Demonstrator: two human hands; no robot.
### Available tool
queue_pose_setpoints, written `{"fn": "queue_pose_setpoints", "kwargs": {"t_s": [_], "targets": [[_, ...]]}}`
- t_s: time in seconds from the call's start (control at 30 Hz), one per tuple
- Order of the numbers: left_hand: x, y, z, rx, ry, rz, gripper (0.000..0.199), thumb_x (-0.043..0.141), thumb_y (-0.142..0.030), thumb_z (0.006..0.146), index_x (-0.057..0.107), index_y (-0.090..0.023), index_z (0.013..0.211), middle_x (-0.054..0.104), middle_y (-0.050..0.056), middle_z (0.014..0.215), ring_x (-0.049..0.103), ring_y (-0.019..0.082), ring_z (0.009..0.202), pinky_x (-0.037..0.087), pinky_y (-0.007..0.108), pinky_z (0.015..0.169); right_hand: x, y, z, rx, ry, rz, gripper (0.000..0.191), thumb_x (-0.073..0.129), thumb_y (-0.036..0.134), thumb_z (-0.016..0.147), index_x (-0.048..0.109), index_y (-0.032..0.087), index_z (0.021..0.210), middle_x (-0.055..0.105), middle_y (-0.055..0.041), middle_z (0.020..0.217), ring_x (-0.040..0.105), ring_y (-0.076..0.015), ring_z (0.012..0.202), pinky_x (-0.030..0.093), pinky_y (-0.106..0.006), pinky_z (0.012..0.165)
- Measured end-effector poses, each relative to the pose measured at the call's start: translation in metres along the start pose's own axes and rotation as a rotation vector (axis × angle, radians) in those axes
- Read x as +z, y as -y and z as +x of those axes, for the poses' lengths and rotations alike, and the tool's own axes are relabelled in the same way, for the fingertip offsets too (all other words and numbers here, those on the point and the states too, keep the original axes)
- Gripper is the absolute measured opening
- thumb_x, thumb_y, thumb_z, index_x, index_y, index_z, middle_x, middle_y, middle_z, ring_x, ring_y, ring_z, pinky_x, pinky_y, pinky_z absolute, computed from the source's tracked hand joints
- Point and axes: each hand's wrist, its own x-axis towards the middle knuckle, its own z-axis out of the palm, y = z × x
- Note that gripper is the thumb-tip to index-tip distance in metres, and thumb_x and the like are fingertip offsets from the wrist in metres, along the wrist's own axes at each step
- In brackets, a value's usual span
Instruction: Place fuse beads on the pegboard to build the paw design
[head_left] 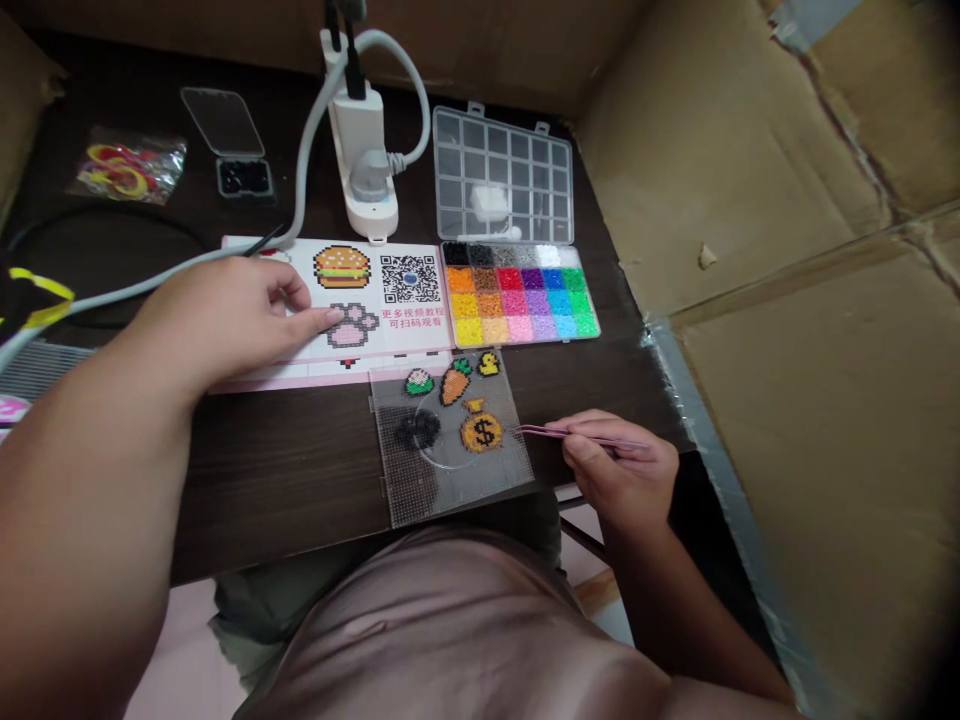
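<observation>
My right hand (626, 468) is closed on pink tweezers (600, 437), their tips close to the right edge of an orange money-bag bead figure (481, 432). That figure lies on a clear pegboard (450, 490), below a carrot (454, 383), a small yellow duck (489, 363) and a green-and-white bead figure (419, 382). Black beads (420, 430) lie in a round clear dish on the board. My left hand (247, 310) rests on the pattern sheet (300, 350), its thumb stretched out at the pink paw print and its other fingers bent. Nothing shows in its grasp.
Beyond the board sits a bead box (523, 294) with many colours, its lid (502, 175) open. A white power strip (361, 150) with cables, a small case of black pieces (245, 177) and a plastic bag (131, 168) lie farther back. Cardboard walls (750, 150) surround the table.
</observation>
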Motion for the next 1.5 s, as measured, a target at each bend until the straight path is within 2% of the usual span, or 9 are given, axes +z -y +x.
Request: {"fn": "queue_pose_setpoints", "kwargs": {"t_s": [0.1, 0.2, 0.43, 0.67, 0.9, 1.3, 1.5], "targets": [[-0.0006, -0.0002, -0.0004, -0.008, -0.005, -0.013, 0.053, 0.055, -0.074, 0.078, 0.07, -0.025, 0.095, 0.069, 0.006, 0.087, 0.059, 0.025, 0.074, 0.035, 0.037, 0.064, 0.0005, 0.0007, 0.0016, -0.021, 0.004, -0.036, 0.008, 0.086, 0.019, 0.083, 0.086, 0.026, 0.082, 0.086, -0.0055, 0.083, 0.082, -0.0208, 0.073, 0.066, -0.03, 0.062], [-0.0011, 0.0, -0.0011, -0.011, -0.002, -0.007, 0.053, 0.055, -0.074, 0.077, 0.07, -0.026, 0.095, 0.068, 0.006, 0.085, 0.059, 0.025, 0.074, 0.035, 0.036, 0.064, 0.0032, 0.0025, 0.0039, -0.023, 0.017, -0.071, 0.007, 0.085, 0.02, 0.083, 0.085, 0.026, 0.079, 0.086, -0.0052, 0.082, 0.082, -0.0215, 0.072, 0.069, -0.033, 0.067], [-0.0014, -0.0014, -0.0022, -0.01, 0.0, 0.0, 0.057, 0.054, -0.076, 0.078, 0.072, -0.026, 0.098, 0.068, 0.006, 0.085, 0.061, 0.027, 0.077, 0.036, 0.037, 0.067, 0.0044, 0.0041, 0.0042, -0.011, 0.031, -0.105, 0.007, 0.084, 0.02, 0.083, 0.085, 0.025, 0.078, 0.086, -0.005, 0.081, 0.082, -0.021, 0.07, 0.069, -0.032, 0.066], [-0.0028, -0.0043, -0.0049, -0.025, -0.003, -0.019, 0.052, 0.055, -0.072, 0.079, 0.07, -0.025, 0.097, 0.07, 0.007, 0.091, 0.06, 0.026, 0.078, 0.037, 0.037, 0.066, 0.0035, 0.0026, 0.0038, -0.015, 0.028, -0.059, 0.009, 0.084, 0.018, 0.083, 0.085, 0.025, 0.079, 0.086, -0.0045, 0.08, 0.083, -0.0204, 0.07, 0.069, -0.03, 0.065], [-0.0025, -0.0034, -0.0049, -0.016, -0.014, -0.029, 0.05, 0.055, -0.07, 0.078, 0.069, -0.025, 0.095, 0.069, 0.007, 0.092, 0.058, 0.026, 0.077, 0.036, 0.038, 0.066, 0.0001, 0.0013, 0.0021, -0.043, 0.107, -0.007, 0.009, 0.086, 0.018, 0.082, 0.086, 0.027, 0.082, 0.085, -0.0038, 0.08, 0.082, -0.0204, 0.068, 0.069, -0.032, 0.063], [0.0014, -0.0004, -0.0021, -0.004, -0.024, -0.02, 0.052, 0.057, -0.069, 0.079, 0.072, -0.024, 0.099, 0.067, 0.006, 0.092, 0.056, 0.024, 0.077, 0.034, 0.036, 0.068, 0.0009, 0.0032, 0.0037, -0.083, 0.161, -0.014, 0.021, 0.083, 0.008, 0.082, 0.087, 0.027, 0.086, 0.086, -0.0025, 0.084, 0.083, -0.0184, 0.072, 0.068, -0.028, 0.066], [0.0014, 0.001, -0.0003, -0.014, -0.014, -0.015, 0.048, 0.061, -0.07, 0.08, 0.07, -0.025, 0.092, 0.066, 0.004, 0.084, 0.056, 0.023, 0.073, 0.033, 0.035, 0.065, 0.0012, 0.0028, 0.0036, -0.077, 0.146, 0.017, 0.028, 0.081, 0.003, 0.081, 0.087, 0.029, 0.088, 0.087, -0.0011, 0.086, 0.083, -0.0173, 0.072, 0.068, -0.026, 0.066]]}}
